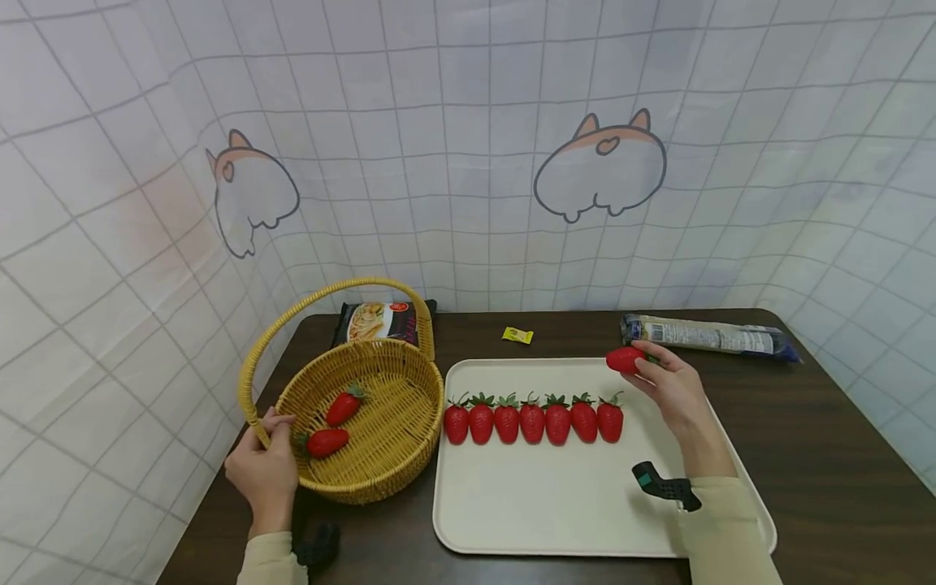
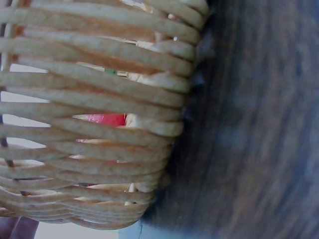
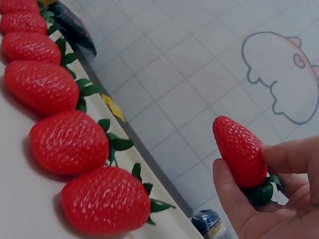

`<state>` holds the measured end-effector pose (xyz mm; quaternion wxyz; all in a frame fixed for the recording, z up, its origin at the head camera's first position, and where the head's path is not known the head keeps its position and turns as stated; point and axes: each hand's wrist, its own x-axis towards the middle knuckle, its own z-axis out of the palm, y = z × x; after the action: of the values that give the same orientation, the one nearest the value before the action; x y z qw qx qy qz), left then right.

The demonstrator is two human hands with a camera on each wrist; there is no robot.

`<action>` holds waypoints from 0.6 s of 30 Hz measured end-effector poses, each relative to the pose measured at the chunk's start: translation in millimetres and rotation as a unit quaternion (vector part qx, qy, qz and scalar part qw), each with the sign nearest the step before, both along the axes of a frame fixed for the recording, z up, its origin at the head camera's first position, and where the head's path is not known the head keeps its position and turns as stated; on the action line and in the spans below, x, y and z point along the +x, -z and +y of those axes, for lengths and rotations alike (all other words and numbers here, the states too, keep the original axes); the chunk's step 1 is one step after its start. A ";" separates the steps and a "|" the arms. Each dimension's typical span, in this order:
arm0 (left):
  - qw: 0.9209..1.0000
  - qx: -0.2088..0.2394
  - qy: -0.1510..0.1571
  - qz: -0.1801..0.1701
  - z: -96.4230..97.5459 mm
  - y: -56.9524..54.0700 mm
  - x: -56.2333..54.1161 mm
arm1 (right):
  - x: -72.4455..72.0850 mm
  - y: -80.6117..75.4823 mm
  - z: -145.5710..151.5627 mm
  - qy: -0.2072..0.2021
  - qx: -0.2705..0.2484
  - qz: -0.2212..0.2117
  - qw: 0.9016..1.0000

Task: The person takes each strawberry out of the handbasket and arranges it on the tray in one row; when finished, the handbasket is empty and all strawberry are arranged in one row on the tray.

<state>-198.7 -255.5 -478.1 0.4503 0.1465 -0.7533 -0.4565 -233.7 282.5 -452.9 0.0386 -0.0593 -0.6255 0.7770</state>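
Between thumb and fingers, my right hand pinches a red strawberry above the far right part of the white tray. In the right wrist view that strawberry points its tip up, green leaves toward the palm. A row of several strawberries lies across the tray, leaves toward the back. My left hand grips the yellow wicker basket at its left side, where the handle meets the rim. Two strawberries lie inside the basket. Woven strands fill much of the left wrist view.
Behind the basket is a dark food packet. A small yellow wrapped piece lies behind the tray. At the back right rests a long clear-and-blue package. A checked curtain hangs behind the dark wooden table.
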 end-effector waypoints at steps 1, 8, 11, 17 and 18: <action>1.000 0.000 0.000 -0.001 0.2 0.0 -0.2 | 1.2 1.1 1.2 -0.001 0.010 -0.003 1.000; 1.000 -0.003 0.003 -0.004 1.4 -0.4 -1.0 | 15.4 9.4 20.3 0.000 0.061 -0.011 0.998; 1.000 0.000 0.005 -0.004 1.0 -1.0 -0.7 | 22.9 9.8 28.4 0.003 0.049 -0.026 0.998; 1.000 0.010 0.002 -0.013 1.2 -1.4 0.0 | 32.3 13.8 41.1 0.003 -0.004 -0.038 0.999; 1.000 0.011 0.002 -0.015 1.6 -1.4 0.2 | 33.1 15.0 42.4 0.003 -0.001 -0.041 0.999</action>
<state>-198.5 -253.9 -476.8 0.4362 0.1564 -0.7553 -0.4635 -200.6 324.9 -467.9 0.0157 -0.0928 -0.6257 0.7744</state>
